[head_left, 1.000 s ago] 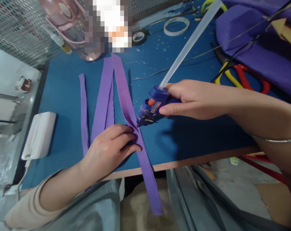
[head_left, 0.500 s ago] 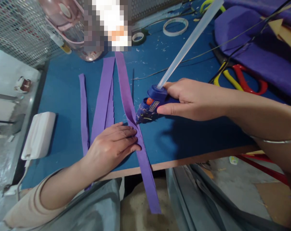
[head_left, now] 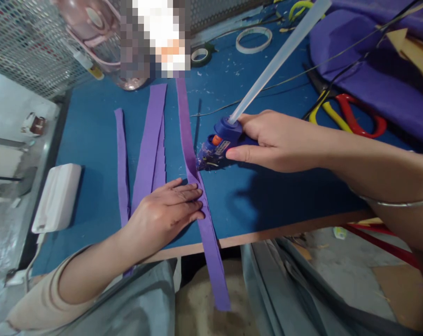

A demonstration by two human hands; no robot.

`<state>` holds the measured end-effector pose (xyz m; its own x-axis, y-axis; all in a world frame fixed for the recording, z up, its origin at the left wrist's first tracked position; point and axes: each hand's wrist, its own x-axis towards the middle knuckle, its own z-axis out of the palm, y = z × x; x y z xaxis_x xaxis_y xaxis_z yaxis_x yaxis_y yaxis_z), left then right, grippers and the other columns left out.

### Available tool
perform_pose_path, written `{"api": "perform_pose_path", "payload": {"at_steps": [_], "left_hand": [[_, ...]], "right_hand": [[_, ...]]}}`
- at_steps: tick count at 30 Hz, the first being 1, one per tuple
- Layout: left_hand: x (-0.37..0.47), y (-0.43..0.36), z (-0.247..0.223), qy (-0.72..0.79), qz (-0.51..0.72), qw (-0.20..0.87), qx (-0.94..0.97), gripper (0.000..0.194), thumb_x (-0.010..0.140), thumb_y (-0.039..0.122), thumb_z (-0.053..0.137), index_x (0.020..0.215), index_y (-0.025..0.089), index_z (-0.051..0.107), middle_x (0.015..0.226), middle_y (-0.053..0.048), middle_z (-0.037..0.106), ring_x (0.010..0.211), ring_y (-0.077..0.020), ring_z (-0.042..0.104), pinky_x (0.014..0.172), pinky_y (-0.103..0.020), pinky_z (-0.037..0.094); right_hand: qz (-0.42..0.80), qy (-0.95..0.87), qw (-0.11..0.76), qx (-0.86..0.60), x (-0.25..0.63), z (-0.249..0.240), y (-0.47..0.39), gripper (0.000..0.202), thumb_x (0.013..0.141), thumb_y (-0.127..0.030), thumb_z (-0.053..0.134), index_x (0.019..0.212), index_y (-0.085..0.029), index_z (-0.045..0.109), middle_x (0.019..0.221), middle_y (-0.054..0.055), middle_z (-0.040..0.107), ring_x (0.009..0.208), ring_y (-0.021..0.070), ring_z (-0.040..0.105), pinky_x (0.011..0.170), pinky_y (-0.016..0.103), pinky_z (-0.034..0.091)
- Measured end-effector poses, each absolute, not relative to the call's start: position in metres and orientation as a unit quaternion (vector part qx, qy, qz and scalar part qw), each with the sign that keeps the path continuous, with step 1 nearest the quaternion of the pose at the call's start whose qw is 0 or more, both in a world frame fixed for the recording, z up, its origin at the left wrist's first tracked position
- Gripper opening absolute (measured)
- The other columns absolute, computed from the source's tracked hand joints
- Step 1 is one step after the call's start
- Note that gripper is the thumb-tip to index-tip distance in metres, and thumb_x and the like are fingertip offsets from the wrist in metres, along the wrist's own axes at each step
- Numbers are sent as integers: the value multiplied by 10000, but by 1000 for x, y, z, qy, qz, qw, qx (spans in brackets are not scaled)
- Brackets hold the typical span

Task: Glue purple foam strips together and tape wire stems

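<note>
A blue hot glue gun (head_left: 223,141) with a long clear glue stick (head_left: 279,60) is gripped in my right hand (head_left: 271,140). Its nozzle touches the edge of a long purple fabric strip (head_left: 187,135), just beyond my left fingertips. My left hand (head_left: 172,205) lies palm down, fingers stretched out, pressing the strip against the blue tabletop (head_left: 267,205). Along its length the strip is partly folded over, and its near end (head_left: 218,280) hangs past the table edge. Left of it lie a wider purple strip (head_left: 150,140) and a narrow one (head_left: 122,158), both partly under my left hand or forearm.
Scissors with red and yellow handles (head_left: 360,116) lie at right beside purple fabric (head_left: 348,51). Tape rolls (head_left: 254,50) and a pink bottle (head_left: 102,37) stand at the back. A white power bank (head_left: 57,198) with a cable sits at left. A thin wire (head_left: 285,84) crosses the table.
The glue gun's nozzle has moved slightly away from me along the strip. The strip's far part has swung a little right and straightened. My left hand is nearly still.
</note>
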<state>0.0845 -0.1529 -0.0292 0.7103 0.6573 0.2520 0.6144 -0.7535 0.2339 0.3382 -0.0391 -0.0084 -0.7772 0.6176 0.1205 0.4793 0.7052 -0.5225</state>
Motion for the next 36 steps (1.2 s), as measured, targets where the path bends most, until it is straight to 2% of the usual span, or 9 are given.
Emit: {"api": "perform_pose_path", "payload": {"at_steps": [5,8,11,13,17,24,32,36], "left_hand": [[84,-152,-31,343,170,93,919,109,856,237,669,939,173,699,1048,-51,736,1035,-168,685,1063,-373,479],[85,-154,-29,374,162,83,909,140,852,274,673,947,174,693,1047,-82,702,1047,-207,659,981,-406,529],[84,-155,-29,423,154,47,892,294,813,398,694,974,153,680,1057,-121,674,1042,-250,642,910,-424,563],[83,-154,-30,419,156,43,893,385,806,446,683,1047,147,666,1099,-129,676,1081,-265,636,947,-443,555],[84,-154,-31,377,135,36,916,370,854,372,651,1128,124,654,1163,-139,686,1185,-295,600,1027,-483,512],[85,-154,-28,364,75,-6,928,323,904,328,596,1136,114,662,1231,-130,673,1216,-327,579,1027,-567,473],[76,-149,-31,362,90,77,925,399,894,360,610,1229,143,606,1301,-122,632,1281,-286,533,1053,-467,493],[77,-152,-31,389,88,96,912,365,896,376,603,1190,158,604,1306,-128,614,1263,-258,552,1052,-436,498]], "right_hand": [[232,-915,157,-289,340,-12,-36,350,922,-421,486,1091,-140,608,899,58,640,740,163,567,615,254,319],[237,-913,153,-296,341,-12,-35,365,923,-435,486,1095,-136,604,910,66,645,740,164,568,622,255,322],[247,-908,144,-306,341,-11,-35,378,918,-457,489,1066,-132,613,933,82,652,766,176,577,636,261,331],[252,-905,144,-310,341,-10,-36,375,913,-452,494,1053,-128,619,934,87,657,786,186,585,643,264,335],[267,-908,156,-284,340,-8,-36,338,911,-398,489,1074,-135,624,943,75,662,853,199,599,674,263,350],[276,-907,163,-274,339,-9,-34,337,908,-382,484,1107,-139,609,961,67,654,902,205,603,709,263,376],[280,-899,175,-288,337,-14,-33,368,901,-396,487,1131,-129,591,989,83,660,905,206,599,713,266,386],[281,-894,168,-305,337,-15,-32,371,898,-406,485,1102,-119,602,1012,95,658,887,201,600,710,267,385]]}}
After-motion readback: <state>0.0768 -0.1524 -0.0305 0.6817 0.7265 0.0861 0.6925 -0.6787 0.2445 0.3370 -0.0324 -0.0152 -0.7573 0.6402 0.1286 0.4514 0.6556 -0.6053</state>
